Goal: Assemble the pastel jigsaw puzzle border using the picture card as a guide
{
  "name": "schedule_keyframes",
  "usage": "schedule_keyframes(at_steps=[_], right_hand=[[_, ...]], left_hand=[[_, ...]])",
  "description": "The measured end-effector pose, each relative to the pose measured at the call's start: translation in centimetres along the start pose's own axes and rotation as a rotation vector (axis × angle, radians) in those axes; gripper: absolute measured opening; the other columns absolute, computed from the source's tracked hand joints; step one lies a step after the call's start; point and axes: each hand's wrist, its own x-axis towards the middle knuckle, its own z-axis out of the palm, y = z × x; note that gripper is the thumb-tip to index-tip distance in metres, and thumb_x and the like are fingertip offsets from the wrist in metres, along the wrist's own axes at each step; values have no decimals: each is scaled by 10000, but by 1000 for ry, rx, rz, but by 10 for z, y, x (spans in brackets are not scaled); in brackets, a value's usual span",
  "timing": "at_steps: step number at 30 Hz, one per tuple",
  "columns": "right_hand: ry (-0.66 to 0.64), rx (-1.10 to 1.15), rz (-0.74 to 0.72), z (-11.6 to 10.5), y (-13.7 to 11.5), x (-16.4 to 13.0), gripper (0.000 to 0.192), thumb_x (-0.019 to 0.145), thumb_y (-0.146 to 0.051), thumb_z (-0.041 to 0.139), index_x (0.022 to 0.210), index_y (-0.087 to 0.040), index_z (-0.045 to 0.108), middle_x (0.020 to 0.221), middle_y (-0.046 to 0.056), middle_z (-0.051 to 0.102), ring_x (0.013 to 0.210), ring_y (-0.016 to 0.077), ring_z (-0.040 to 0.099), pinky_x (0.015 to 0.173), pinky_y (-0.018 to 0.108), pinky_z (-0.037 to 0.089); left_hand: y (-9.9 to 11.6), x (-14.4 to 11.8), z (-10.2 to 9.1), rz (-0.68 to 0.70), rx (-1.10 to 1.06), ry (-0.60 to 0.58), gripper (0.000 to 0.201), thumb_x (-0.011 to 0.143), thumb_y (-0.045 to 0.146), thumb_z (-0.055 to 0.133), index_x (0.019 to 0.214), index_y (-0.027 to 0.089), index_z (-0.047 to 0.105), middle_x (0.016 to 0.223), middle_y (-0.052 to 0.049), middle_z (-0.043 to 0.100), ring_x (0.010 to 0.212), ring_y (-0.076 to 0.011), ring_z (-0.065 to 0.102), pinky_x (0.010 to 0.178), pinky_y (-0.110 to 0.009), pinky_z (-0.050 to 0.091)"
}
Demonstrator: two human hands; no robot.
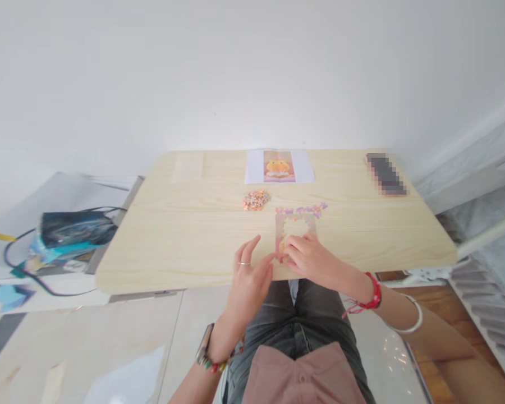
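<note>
Nearest the body, the left hand rose from a beaded wrist, palm tilted inward, fingers loosely spread with the index raised and a ring on one finger; its thumb tip sat just beside the puzzle's lower left corner. The right hand, wrist bound with a red cord bracelet, lay curled with fingertips pressed together on the lower edge of the partly built pastel jigsaw frame, whether pinching a piece I could not tell. That frame lay flat near the front edge of the pale, smooth wood-grain table, a thin open rectangle, its top row ragged, purple-pink. Beyond it, a small heap of loose pastel pieces. Farthest, a white sheet with an orange picture.
</note>
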Motion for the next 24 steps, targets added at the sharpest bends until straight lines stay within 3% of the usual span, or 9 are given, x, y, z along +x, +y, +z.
schedule_keyframes(at_steps=[7,24], right_hand=[[14,-87,22,4,-11,4,198,891,-160,415,804,-119,589,818,75,565,756,177,490,682,331,298],[28,-107,27,7,-13,2,206,894,-157,414,804,-124,596,810,69,571,790,182,498,678,330,283]], left_hand=[[7,-11,1,-5,-11,-15,255,818,98,478,1021,206,588,1304,-117,337,1181,-268,341,943,-481,409],[7,-11,3,-19,3,-46,262,822,98,472,1024,202,603,1312,-115,324,1191,-272,328,958,-476,402]])
